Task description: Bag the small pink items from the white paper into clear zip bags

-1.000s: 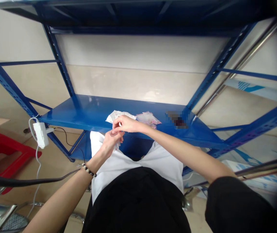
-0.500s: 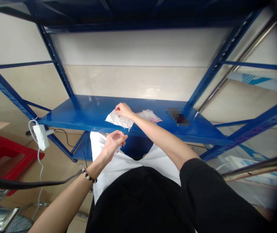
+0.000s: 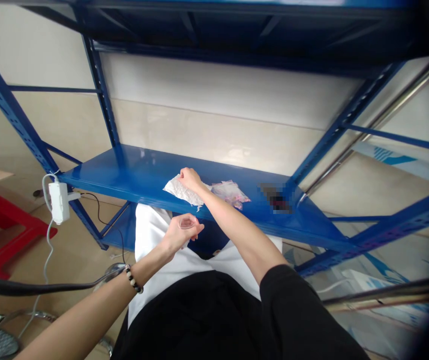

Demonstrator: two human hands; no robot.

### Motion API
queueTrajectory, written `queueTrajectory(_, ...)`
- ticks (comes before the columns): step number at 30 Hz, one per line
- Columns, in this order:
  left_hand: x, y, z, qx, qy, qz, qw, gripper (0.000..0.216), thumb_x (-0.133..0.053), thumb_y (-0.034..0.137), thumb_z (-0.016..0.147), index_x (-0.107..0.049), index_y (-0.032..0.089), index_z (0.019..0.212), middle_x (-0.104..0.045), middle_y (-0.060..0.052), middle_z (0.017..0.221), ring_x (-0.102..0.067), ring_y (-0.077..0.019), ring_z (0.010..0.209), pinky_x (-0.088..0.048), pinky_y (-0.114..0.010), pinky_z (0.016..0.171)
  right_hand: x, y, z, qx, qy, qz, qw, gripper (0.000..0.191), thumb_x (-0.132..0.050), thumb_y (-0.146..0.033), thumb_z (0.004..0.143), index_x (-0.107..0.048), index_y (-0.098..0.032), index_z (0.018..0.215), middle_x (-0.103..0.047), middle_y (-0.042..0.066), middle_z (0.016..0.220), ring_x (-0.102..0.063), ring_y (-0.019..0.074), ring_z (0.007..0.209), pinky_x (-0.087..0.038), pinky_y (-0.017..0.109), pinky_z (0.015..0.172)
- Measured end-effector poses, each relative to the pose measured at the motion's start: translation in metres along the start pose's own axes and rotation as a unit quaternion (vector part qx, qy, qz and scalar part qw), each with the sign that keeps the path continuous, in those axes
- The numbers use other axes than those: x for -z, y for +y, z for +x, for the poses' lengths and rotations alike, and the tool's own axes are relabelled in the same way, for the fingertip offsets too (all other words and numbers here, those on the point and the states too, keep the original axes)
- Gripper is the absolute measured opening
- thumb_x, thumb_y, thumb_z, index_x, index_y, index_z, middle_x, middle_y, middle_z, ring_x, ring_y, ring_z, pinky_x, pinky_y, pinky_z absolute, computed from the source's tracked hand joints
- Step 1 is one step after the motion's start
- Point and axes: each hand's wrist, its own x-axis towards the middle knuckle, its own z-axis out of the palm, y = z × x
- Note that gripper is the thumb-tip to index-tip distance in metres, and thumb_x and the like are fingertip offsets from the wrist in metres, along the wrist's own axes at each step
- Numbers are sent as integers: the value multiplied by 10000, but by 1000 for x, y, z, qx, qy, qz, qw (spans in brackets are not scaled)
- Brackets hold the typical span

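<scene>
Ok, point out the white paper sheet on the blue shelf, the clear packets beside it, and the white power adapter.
white paper sheet (image 3: 179, 189), head view, bare left part.
clear packets (image 3: 231, 192), head view, middle of the pile.
white power adapter (image 3: 55, 201), head view, middle of its body.

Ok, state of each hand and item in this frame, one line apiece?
Right hand: closed, pressing on the white tissue.
White tissue: crumpled, flat on the blue shelf.
Left hand: below the shelf edge, fingers curled round a small clear item.
Clear packets: lying on the shelf beside the tissue.
</scene>
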Motion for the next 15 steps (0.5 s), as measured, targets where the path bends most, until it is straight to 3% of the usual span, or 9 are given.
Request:
queueTrajectory(6, 1, 2, 13, -2, 13, -5, 1000, 275, -736, 376, 741, -567, 167, 683, -584, -7, 569, -525, -105, 503, -384, -217, 492, 7, -2, 6, -8, -5, -8, 1000, 92, -599, -160, 828, -683, -166, 792, -708, 103, 813, -642, 196, 763, -400, 239, 638)
queueTrajectory(10, 0, 2, 10, 15, 25, -12, 999, 298, -755, 388, 713, -557, 168, 675, -573, 2, 535, -519, -106, 479, -372, -215, 471, 15, -11, 0, -7, 16, 11, 1000, 138, -573, -240, 890, -676, -160, 844, -707, 97, 865, -626, 178, 774, -389, 239, 638)
queueTrajectory(12, 0, 3, 6, 17, 29, -11, 999, 308, -764, 392, 698, -556, 167, 671, -569, 6, 526, -518, -105, 476, -369, -211, 467, 23, -20, -10, 22, 33, 51, 998, 162, -577, -281, 903, -668, -153, 864, -697, 77, 847, -610, 160, 749, -382, 236, 640)
queueTrajectory(15, 2, 6, 5, 15, 45, -4, 999, 308, -767, 386, 687, -554, 164, 674, -571, 11, 527, -514, -101, 476, -363, -205, 467, 44, -36, -35, 130, 17, 152, 980, 155, -640, -295, 867, -659, -148, 823, -670, 32, 765, -578, 135, 693, -370, 227, 632)
